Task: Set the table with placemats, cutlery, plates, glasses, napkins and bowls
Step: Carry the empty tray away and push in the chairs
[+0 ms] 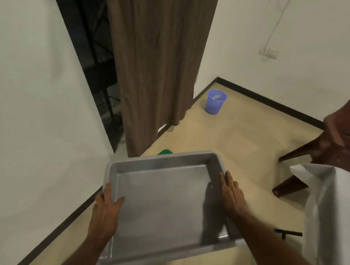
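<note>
In the head view, a person is carrying a grey tray (163,201) in the lower middle of the frame, held over the floor (239,138). The left hand (106,205) is gripping the tray's left rim, thumb hooked inside and fingers wrapping the edge; the right hand (230,190) is lying along the right rim with fingers straight and together, and whether a thumb is curling under is hidden. The tray is holding nothing, and no placemats, cutlery, plates, glasses, napkins or bowls are showing anywhere, so how much is laid cannot be judged from here. A white cloth (330,207) at the lower right is probably covering the table, but its top is cut off by the frame edge. A chair (328,149) is standing at the right, partly cropped and blurred; a blue bin (215,102) is sitting in the middle, near a brown curtain (156,68). Something green (165,151) is peeking over the tray's far rim, too hidden to identify.
</note>
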